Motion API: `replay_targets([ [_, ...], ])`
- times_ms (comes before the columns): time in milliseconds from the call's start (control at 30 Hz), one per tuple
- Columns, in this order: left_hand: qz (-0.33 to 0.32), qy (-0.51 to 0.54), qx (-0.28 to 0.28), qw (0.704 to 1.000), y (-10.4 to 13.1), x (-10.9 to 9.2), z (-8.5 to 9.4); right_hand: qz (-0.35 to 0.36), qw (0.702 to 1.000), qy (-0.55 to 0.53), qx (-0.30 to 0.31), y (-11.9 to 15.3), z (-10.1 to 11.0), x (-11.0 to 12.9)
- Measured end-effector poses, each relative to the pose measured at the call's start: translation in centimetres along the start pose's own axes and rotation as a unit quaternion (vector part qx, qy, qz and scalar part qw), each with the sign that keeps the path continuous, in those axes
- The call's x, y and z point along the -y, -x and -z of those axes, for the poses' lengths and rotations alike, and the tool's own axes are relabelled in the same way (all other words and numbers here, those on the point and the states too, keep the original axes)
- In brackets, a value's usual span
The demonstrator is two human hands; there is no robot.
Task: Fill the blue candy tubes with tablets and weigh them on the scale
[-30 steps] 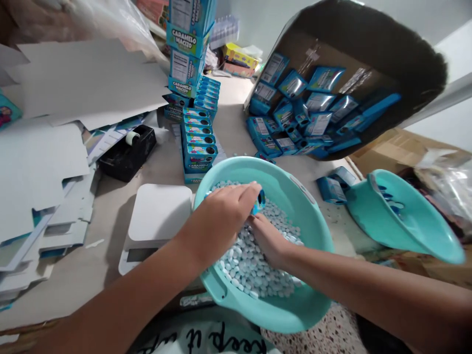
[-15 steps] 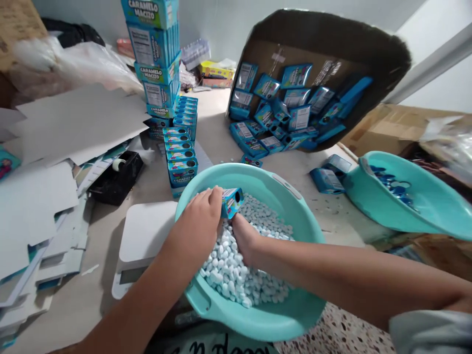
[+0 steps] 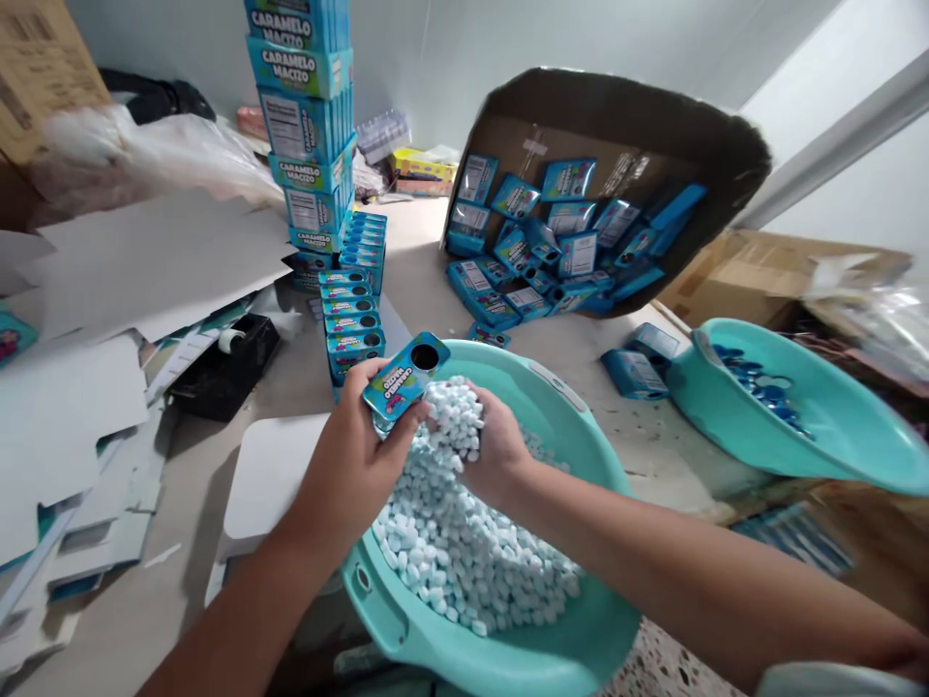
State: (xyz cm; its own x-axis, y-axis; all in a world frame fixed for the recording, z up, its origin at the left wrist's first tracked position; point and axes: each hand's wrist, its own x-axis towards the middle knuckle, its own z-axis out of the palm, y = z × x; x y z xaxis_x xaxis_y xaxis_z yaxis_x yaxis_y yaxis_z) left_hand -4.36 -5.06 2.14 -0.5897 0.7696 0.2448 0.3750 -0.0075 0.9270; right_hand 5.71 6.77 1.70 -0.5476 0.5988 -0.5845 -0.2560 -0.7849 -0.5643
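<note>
My left hand point(image 3: 367, 436) grips a small blue candy box point(image 3: 404, 379) marked "Caramelo Macizo", tilted so that a dark round hole in its end faces up. Beside it my right hand point(image 3: 500, 440) is cupped around a heap of small white candies point(image 3: 457, 416), held close against the box. Both hands are over a turquoise basin point(image 3: 606, 465) with many more pale candies point(image 3: 471, 561) in it. Some candies appear to spill from the cupped palm.
A white scale point(image 3: 272, 474) stands left of the basin, near a black tape dispenser point(image 3: 224, 368). Stacked blue boxes point(image 3: 305, 126) rise behind. A tilted carton point(image 3: 697, 126) holds loose blue boxes. Another turquoise basin point(image 3: 842, 416) with blue lids is at right; cardboard sheets point(image 3: 145, 252) lie left.
My right hand has come up out of the candies with a handful. My left hand has lifted and turned the box so its hole faces up. The view has shifted slightly.
</note>
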Motion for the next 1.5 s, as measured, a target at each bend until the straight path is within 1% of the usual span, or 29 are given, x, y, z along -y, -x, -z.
replay_targets([
  [100,-0.001,-0.012,-0.001,1.0,0.0,0.0,0.1,0.067,0.994,-0.065,-0.056,-0.1,-0.9,1.9],
  [167,0.001,-0.043,0.017,0.999,-0.1,-0.1,0.2,0.097,0.992,-0.07,-0.04,0.1,-1.1,3.1],
  [200,-0.001,-0.068,0.038,0.997,-0.1,-0.2,0.2,0.11,0.991,-0.07,-0.027,0.2,-1.1,3.7],
  [267,-0.018,-0.13,0.106,0.986,0.0,-0.6,0.2,0.135,0.988,-0.082,0.0,0.4,-1.0,4.5],
  [367,-0.039,-0.203,0.227,0.952,0.1,-1.3,0.2,0.169,0.981,-0.092,0.033,0.8,-0.6,5.1],
  [400,-0.037,-0.217,0.256,0.941,0.1,-1.4,0.2,0.177,0.98,-0.084,0.045,0.9,-0.5,5.1],
  [467,-0.03,-0.234,0.288,0.928,0.2,-1.6,0.2,0.191,0.978,-0.046,0.065,0.9,-0.3,5.0],
  [567,-0.03,-0.247,0.3,0.921,0.2,-1.6,0.2,0.206,0.976,0.013,0.076,0.9,-0.3,4.7],
  [700,-0.028,-0.26,0.303,0.916,0.1,-1.6,0.3,0.228,0.971,0.048,0.06,1.0,-0.4,4.4],
  [900,-0.033,-0.268,0.31,0.911,0.1,-1.8,0.4,0.302,0.936,0.156,0.095,1.5,0.1,3.8],
  [1067,-0.039,-0.266,0.307,0.913,0.0,-1.7,0.3,0.341,0.914,0.194,0.1,2.0,0.2,3.5],
  [1233,-0.025,-0.273,0.317,0.908,-0.1,-2.0,0.5,0.377,0.888,0.233,0.126,2.2,0.0,3.3],
  [1367,-0.02,-0.275,0.322,0.906,-0.2,-2.1,0.3,0.386,0.882,0.231,0.142,2.3,-0.3,3.1],
  [1500,-0.033,-0.269,0.317,0.909,-0.1,-1.8,0.2,0.393,0.876,0.247,0.132,2.8,-0.7,3.0],
])
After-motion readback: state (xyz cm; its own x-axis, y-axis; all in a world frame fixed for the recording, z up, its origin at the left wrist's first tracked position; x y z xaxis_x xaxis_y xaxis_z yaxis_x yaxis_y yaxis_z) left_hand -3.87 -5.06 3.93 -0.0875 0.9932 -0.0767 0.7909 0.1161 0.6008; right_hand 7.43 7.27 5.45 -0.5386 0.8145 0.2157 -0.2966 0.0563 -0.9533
